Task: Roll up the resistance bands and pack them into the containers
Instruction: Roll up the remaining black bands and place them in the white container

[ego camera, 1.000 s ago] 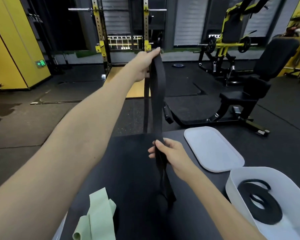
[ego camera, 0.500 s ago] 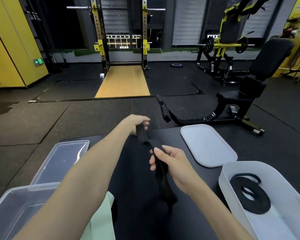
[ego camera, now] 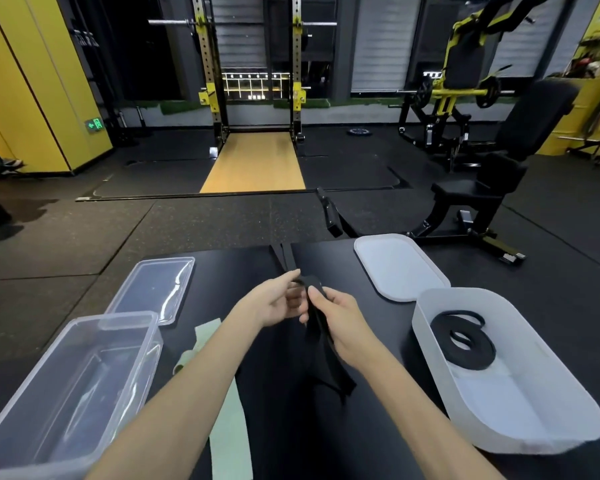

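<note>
Head cam says you're roughly a third of the way in, by my guess. One black band (ego camera: 465, 339) is already coiled up and sitting inside the white oval container (ego camera: 520, 431) on your right, with its white lid (ego camera: 395, 271) lying off just behind it. The clear container (ego camera: 118, 318) on your left has nothing in it, and its clear lid (ego camera: 153, 289) lies flat behind it.

The second black resistance band (ego camera: 317, 327) is the one you're on, and it isn't rolled yet. It's held up over the middle of the black table (ego camera: 291, 445). One end trails off toward the far edge, and the other droops down toward you. Looks like you're just starting the first turn of the roll.

Your left hand (ego camera: 278, 299) has its fingertips pinching the band at the fold. Your right hand (ego camera: 340, 320) is curled round the strap just below that, thumb pressed on top.

The pale green band (ego camera: 229, 431) lies flat and untouched under your left forearm. That leaves this roll, then the green one, then the lids, I'd say.
</note>
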Demonstrator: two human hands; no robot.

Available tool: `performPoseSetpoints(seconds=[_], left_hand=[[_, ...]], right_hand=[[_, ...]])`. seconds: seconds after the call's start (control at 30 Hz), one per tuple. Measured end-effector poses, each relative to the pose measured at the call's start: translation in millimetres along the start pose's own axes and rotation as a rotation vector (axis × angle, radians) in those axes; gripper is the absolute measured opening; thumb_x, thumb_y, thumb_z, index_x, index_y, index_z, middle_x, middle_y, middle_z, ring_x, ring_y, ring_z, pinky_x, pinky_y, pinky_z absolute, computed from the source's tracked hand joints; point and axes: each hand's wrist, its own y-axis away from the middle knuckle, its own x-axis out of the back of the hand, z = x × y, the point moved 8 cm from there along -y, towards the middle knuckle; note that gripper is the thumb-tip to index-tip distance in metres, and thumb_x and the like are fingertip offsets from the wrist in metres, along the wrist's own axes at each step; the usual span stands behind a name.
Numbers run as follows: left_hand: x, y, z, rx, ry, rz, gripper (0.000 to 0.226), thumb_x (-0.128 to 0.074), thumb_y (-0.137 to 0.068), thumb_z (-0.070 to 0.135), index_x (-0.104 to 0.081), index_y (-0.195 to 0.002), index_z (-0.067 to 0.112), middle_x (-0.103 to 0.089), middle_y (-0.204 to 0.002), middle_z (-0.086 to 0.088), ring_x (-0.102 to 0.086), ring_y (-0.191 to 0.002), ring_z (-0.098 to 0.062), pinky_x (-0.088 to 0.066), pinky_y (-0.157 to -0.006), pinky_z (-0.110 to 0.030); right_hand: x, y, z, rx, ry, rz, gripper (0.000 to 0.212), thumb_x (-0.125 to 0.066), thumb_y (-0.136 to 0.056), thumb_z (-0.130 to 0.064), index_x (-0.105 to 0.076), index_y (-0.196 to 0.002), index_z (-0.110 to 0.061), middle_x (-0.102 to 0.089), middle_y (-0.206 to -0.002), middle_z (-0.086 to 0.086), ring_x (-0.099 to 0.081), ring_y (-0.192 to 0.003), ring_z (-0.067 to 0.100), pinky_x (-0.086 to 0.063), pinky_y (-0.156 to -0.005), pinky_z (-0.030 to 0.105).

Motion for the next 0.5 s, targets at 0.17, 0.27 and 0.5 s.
performPoseSetpoints(seconds=[0.17, 0.27, 0.5], left_hand=[[-15.3, 40.1, 6.6, -0.152, -0.104, 0.022, 0.039, -0.035, -0.102, 0.031, -0.066, -0.102, 0.008, -0.061, -0.073, -0.005, -0.039, -0.042, -0.012, -0.028, -0.035, -0.019], [-16.4, 54.3, 12.4, -0.193, -0.021, 0.088, 0.032, -0.036, -0.103, 0.024, -0.062, -0.102, 0.005, -0.068, -0.094, -0.005, -0.062, -0.074, -0.015, -0.049, -0.06, -0.029], [-25.7, 65.0, -27.0, -0.152, -0.159, 0.092, 0.031, -0.047, -0.099, 0.025, -0.064, -0.106, 0.0, -0.068, -0.09, -0.008, -0.052, -0.063, -0.019, -0.041, -0.053, -0.028]], right_hand=[[-17.8, 16.4, 7.4, -0.084, -0.093, -0.092, 0.022, -0.045, -0.099, -0.01, -0.062, -0.106, 0.003, -0.063, -0.083, 0.013, -0.062, -0.073, 0.019, -0.049, -0.07, 0.03], [-17.3, 32.6, 12.9, -0.157, -0.026, -0.181, 0.026, -0.044, -0.098, -0.005, -0.062, -0.113, 0.006, -0.068, -0.098, 0.017, -0.068, -0.091, 0.025, -0.054, -0.081, 0.03], [3.4, 46.3, 10.9, -0.024, 0.215, -0.029, 0.01, -0.06, -0.093, -0.01, -0.069, -0.089, -0.009, -0.071, -0.084, 0.008, -0.067, -0.078, 0.017, -0.054, -0.081, 0.032]])
